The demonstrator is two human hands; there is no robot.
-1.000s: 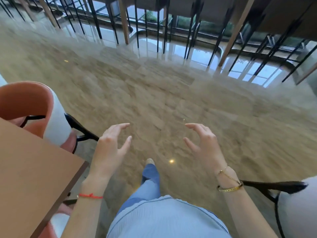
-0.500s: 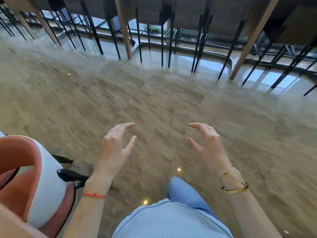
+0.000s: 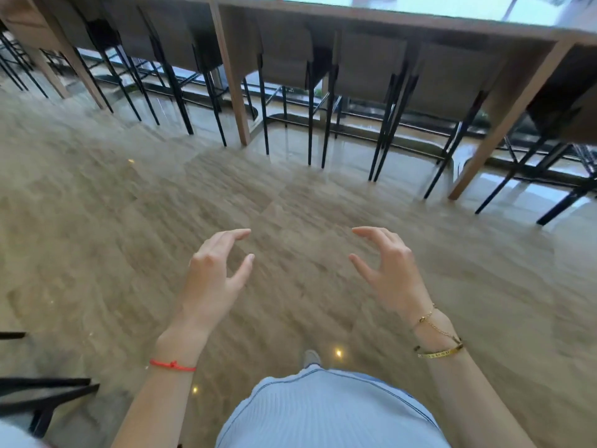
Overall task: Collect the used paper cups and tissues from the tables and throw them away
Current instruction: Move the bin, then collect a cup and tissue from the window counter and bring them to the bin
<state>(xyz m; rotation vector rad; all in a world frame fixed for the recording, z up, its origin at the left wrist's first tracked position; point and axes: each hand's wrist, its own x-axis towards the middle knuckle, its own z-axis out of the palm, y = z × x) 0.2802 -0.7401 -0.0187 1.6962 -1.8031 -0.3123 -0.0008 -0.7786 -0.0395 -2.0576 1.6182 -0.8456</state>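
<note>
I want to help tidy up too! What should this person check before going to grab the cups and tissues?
1. Left hand free to pick things up: ok, fingers spread, nothing held.
2. Right hand free: ok, open and holding nothing.
3. Path over the shiny beige stone floor ahead: ok, nothing lying on it.
4. Used paper cups or tissues in sight: not ok, none visible.
5. Top of the long wooden counter table: cannot tell, only its edge shows.
6. Black-legged stools tucked under that counter: ok, out of the walkway.
</note>
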